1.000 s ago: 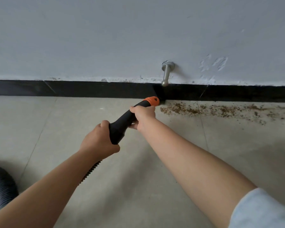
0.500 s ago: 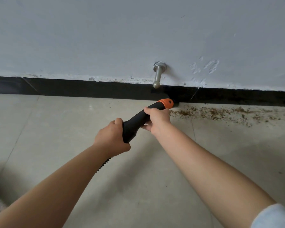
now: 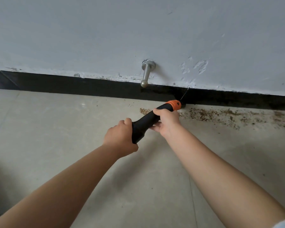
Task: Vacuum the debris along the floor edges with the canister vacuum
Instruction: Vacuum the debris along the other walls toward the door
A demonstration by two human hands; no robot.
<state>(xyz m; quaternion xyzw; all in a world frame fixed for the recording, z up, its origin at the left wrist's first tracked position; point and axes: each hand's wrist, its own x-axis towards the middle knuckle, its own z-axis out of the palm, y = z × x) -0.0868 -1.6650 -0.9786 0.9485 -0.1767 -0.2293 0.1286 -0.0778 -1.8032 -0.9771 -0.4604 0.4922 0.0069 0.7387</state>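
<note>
We see both hands on the black vacuum wand handle (image 3: 145,124), which slants up and to the right toward the wall; the left hand (image 3: 120,139) is wrapped round its lower, wider end, thumb on top; the right hand (image 3: 167,120) grips higher up, just below the orange collar (image 3: 174,105), fingers curled under the handle. The two hands are close together but not touching; both forearms reach in from the bottom edge. The nozzle tip beyond the collar sits at the foot of the black baseboard (image 3: 89,88); we cannot make out its opening. Brown debris (image 3: 220,115) lies scattered on the floor tiles (image 3: 56,129) along the baseboard, mostly to the right of the collar; a smaller patch (image 3: 144,110) lies just left of the right hand, and a few specks further left. A metal door stop (image 3: 146,74) projects from the pale wall (image 3: 138,30) just above the baseboard, up and left of the collar.
</note>
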